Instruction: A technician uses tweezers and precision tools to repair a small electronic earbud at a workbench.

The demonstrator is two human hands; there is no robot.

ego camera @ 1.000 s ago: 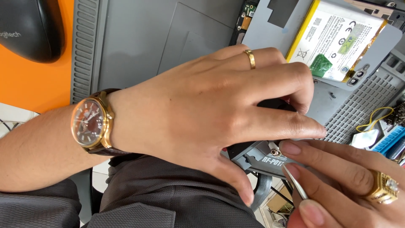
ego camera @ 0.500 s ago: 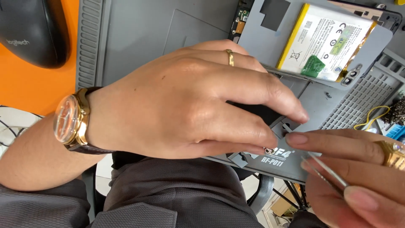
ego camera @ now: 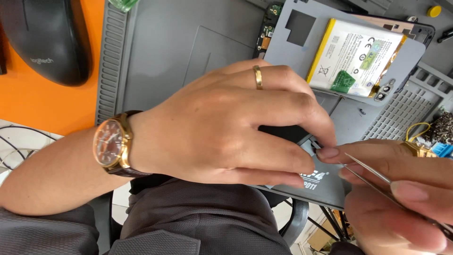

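Observation:
My left hand [ego camera: 226, 127], with a gold ring and a brown wristwatch [ego camera: 111, 144], lies arched over a small dark part [ego camera: 288, 133] on the grey repair mat [ego camera: 188, 42], fingertips pressing around it. My right hand [ego camera: 401, 189] comes in from the lower right, pinching thin metal tweezers [ego camera: 373, 174] whose tips point at the dark part next to my left fingertips. An opened phone [ego camera: 349, 52] with its white-and-yellow battery exposed lies on the mat just beyond my left hand.
A black computer mouse [ego camera: 45, 40] rests on an orange pad [ego camera: 28, 99] at the upper left. Small tools and yellow wire [ego camera: 417, 130] sit at the right edge. My grey-clothed lap and a chair base are below the mat's front edge.
The view has shifted so both hands sit higher and further left in frame. My right hand with the tweezers has stayed against the left fingertips; my left hand's grip looks unchanged.

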